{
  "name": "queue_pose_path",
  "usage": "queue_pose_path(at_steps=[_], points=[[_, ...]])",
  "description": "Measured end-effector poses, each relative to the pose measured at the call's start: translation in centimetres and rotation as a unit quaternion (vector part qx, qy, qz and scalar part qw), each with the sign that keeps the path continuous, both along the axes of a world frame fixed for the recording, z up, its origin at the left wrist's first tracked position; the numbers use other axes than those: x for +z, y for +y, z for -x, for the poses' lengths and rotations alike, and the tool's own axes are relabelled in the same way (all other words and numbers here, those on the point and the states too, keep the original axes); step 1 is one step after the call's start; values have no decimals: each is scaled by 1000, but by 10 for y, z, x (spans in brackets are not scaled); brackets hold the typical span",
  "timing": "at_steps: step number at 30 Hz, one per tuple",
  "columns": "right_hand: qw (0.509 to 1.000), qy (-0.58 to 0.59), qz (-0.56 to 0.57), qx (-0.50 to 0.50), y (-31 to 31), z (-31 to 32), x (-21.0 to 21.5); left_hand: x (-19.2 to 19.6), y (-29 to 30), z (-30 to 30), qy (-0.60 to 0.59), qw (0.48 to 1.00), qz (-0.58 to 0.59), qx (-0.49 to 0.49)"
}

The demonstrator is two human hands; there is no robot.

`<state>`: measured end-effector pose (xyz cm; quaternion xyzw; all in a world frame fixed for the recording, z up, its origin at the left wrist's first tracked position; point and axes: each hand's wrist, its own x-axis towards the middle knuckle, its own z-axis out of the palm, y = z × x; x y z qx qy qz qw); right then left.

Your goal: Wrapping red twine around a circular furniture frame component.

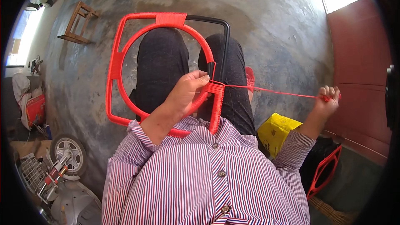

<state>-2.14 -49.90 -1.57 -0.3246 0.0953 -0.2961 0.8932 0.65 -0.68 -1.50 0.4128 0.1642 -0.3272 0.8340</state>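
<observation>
A frame (118, 64) made of a rounded square with a ring inside it rests across my lap. Red cord is wound round most of it, while bare black tube shows at the upper right corner and on a short piece of the ring. My left hand (187, 91) pinches the ring at its right side, beside the wound bridge that joins ring and outer tube. From that bridge a red cord (278, 91) runs taut to the right. Its far end is gripped in my right hand (327, 101), closed in a fist with a small red bundle showing.
A small wooden stool (77, 23) lies at the far left. Near left stands a scooter (68, 175). On my right are a yellow bag (277, 133), another red frame (326, 171) on something black, and a red door (359, 77).
</observation>
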Motion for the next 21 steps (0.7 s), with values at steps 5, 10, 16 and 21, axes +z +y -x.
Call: queue_pose_path(at_steps=[5, 10, 16, 21], points=[[980, 116, 97, 131, 115, 5, 34, -6, 7, -4, -4, 999, -9, -34], [734, 143, 568, 346, 233, 9, 16, -1, 9, -1, 53, 998, 21, 18], [519, 183, 766, 331, 290, -8, 28, 17, 0, 8, 79, 991, 110, 18], [568, 164, 727, 349, 291, -26, 4, 13, 2, 1, 88, 992, 89, -5]])
